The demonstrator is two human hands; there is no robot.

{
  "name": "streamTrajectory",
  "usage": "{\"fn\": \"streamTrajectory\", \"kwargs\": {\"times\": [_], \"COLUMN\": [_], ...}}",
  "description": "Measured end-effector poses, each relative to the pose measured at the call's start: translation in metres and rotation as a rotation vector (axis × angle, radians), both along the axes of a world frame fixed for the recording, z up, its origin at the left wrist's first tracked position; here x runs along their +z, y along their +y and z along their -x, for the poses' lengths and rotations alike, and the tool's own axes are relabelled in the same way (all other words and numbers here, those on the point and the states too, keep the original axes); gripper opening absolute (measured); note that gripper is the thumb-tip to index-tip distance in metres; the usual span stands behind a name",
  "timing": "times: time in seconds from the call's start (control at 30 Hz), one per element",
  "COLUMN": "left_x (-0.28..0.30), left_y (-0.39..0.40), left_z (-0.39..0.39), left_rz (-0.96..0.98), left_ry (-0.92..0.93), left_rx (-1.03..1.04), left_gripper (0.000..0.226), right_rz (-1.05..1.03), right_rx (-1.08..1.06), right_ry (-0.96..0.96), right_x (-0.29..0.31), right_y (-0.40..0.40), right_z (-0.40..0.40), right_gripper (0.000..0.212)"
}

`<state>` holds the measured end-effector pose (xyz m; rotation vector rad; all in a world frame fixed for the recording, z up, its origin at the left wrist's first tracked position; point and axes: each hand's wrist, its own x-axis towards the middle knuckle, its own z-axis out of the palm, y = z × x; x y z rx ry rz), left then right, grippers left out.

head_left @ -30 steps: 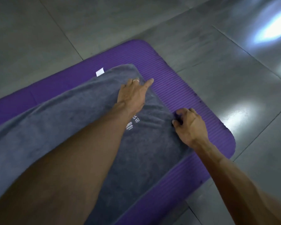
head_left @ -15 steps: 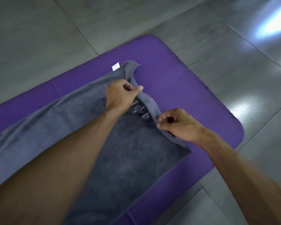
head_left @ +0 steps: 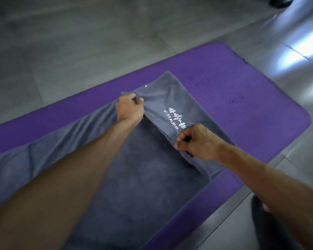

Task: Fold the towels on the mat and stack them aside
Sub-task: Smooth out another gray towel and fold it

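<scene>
— Where's the grey towel (head_left: 137, 170)?
— On the purple mat (head_left: 242, 98), its end raised; white stitching reads "CHAR", the rest hidden.
— The hands?
— Left hand (head_left: 129, 110) and right hand (head_left: 197, 141) each pinch that raised edge.

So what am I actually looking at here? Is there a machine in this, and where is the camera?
No machine: these are a person's two bare arms, filmed by a camera worn on the head, looking down. A grey terry towel with a white stitched logo lies on a purple ribbed foam mat on a grey tiled floor. The left hand and right hand each pinch the towel's far end, which is lifted and turned over towards the person, starting a fold.
</scene>
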<state>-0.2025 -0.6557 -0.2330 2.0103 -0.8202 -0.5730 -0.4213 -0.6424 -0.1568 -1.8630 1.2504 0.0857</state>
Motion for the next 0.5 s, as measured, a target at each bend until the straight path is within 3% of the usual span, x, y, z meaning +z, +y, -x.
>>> {"fn": "streamTrajectory", "kwargs": {"times": [0.07, 0.27, 0.5], "left_x": [-0.001, 0.010, 0.011], "left_y": [0.045, 0.174, 0.307], "left_z": [-0.028, -0.117, -0.201], "left_rz": [0.054, 0.036, -0.055], "left_ry": [-0.001, 0.059, 0.055], "left_rx": [-0.038, 0.029, 0.129], "left_gripper": [0.013, 0.037, 0.031], "right_rz": [0.016, -0.065, -0.123], "right_rx": [0.054, 0.113, 0.265], "right_ry": [0.024, -0.028, -0.082], "right_x": [-0.003, 0.002, -0.002], "right_y": [0.038, 0.151, 0.281], "right_z": [-0.030, -0.122, -0.214], "right_gripper": [0.023, 0.012, 0.019]}}
